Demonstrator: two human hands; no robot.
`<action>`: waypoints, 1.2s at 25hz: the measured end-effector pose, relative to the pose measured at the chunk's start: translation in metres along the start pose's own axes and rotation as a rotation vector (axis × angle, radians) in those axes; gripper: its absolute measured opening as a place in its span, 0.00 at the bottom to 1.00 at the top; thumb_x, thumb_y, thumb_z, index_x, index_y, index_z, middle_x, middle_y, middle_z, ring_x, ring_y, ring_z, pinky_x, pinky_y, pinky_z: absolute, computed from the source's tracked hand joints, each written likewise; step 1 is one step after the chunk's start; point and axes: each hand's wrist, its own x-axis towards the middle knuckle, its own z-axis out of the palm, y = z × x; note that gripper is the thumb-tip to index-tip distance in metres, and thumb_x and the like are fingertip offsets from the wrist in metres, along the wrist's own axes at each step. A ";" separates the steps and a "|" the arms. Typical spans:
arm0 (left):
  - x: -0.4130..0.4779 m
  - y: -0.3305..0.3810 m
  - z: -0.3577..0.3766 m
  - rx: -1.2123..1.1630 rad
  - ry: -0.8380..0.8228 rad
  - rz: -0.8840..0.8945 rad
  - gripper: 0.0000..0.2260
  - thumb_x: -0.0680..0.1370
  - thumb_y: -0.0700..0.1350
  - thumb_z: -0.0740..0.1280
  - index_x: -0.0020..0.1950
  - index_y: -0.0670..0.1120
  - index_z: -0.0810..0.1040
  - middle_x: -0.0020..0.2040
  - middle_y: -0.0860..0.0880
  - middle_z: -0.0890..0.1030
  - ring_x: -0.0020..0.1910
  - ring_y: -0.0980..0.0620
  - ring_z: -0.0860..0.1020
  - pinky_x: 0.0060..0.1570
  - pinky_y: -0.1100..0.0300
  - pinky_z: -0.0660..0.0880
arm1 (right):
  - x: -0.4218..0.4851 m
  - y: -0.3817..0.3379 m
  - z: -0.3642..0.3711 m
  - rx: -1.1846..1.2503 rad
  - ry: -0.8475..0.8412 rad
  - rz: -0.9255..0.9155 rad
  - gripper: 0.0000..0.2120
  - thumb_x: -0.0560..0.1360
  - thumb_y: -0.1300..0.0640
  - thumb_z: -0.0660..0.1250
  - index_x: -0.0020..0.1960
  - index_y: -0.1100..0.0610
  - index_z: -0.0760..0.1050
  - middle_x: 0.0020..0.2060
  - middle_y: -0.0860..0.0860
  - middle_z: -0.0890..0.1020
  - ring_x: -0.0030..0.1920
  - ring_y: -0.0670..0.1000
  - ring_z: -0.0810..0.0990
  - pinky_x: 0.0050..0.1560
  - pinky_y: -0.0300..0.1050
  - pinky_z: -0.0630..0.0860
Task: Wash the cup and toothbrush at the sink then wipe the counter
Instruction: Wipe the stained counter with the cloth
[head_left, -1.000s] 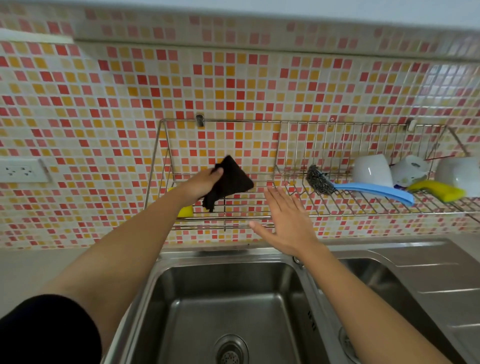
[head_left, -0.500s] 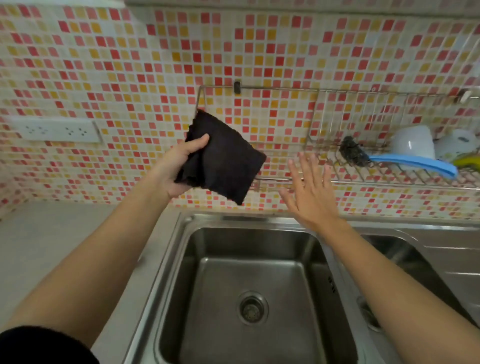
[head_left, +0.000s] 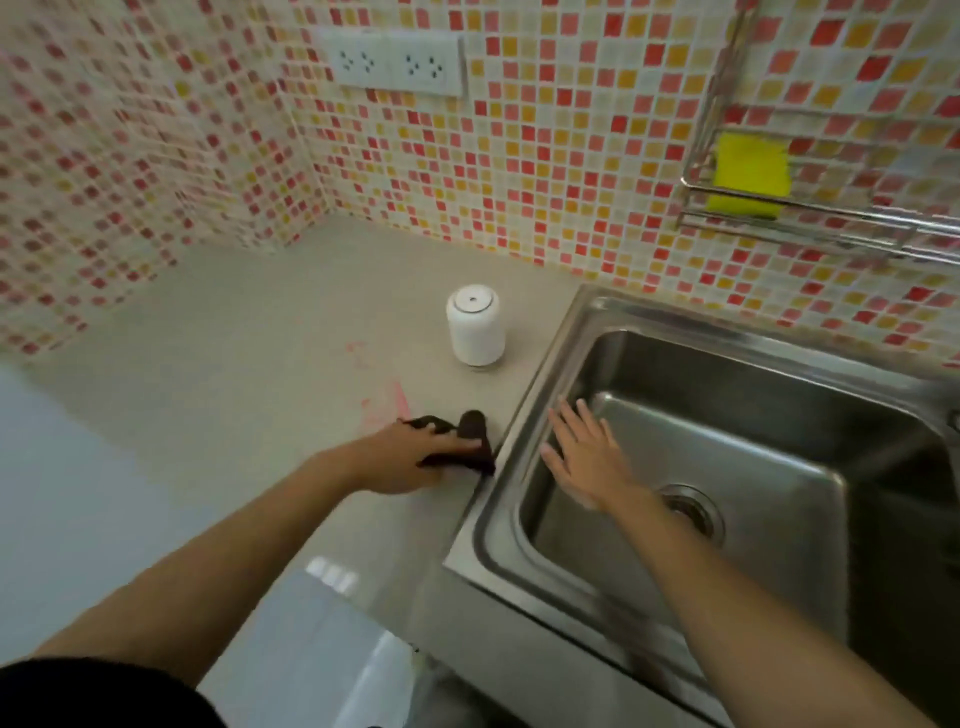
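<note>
At the steel sink's (head_left: 511, 447) nine o'clock rim, the left hand (head_left: 410, 457) presses a crumpled black cloth (head_left: 470, 441) onto the grey tabletop (head_left: 234, 374); the right hand (head_left: 584, 457) hovers spread, empty.

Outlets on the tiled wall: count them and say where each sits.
2, side by side in one white plate high on the back wall: left outlet, right outlet. More may lie outside the frame.

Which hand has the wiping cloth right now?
The left hand: it presses the dark cloth onto the counter beside the sink. The right hand is empty, fingers spread over the basin.
</note>
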 end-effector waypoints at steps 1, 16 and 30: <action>-0.004 -0.003 0.029 0.092 -0.095 -0.022 0.25 0.78 0.62 0.53 0.74 0.65 0.50 0.76 0.47 0.59 0.74 0.41 0.57 0.72 0.45 0.55 | 0.006 -0.007 0.005 0.005 -0.010 -0.001 0.28 0.81 0.44 0.45 0.77 0.55 0.44 0.77 0.51 0.44 0.76 0.52 0.40 0.74 0.53 0.42; -0.016 -0.041 0.141 0.018 0.643 -0.226 0.25 0.83 0.52 0.43 0.65 0.44 0.75 0.63 0.44 0.78 0.66 0.43 0.72 0.60 0.46 0.73 | 0.073 -0.062 0.037 0.004 0.066 0.267 0.29 0.80 0.46 0.46 0.76 0.58 0.44 0.77 0.55 0.43 0.76 0.57 0.40 0.73 0.58 0.40; 0.054 -0.074 0.092 0.102 0.698 0.018 0.22 0.82 0.49 0.49 0.61 0.41 0.78 0.62 0.43 0.79 0.63 0.42 0.76 0.58 0.45 0.76 | 0.074 -0.074 0.039 -0.047 0.087 0.408 0.28 0.81 0.46 0.43 0.76 0.55 0.39 0.76 0.52 0.41 0.75 0.53 0.38 0.72 0.54 0.36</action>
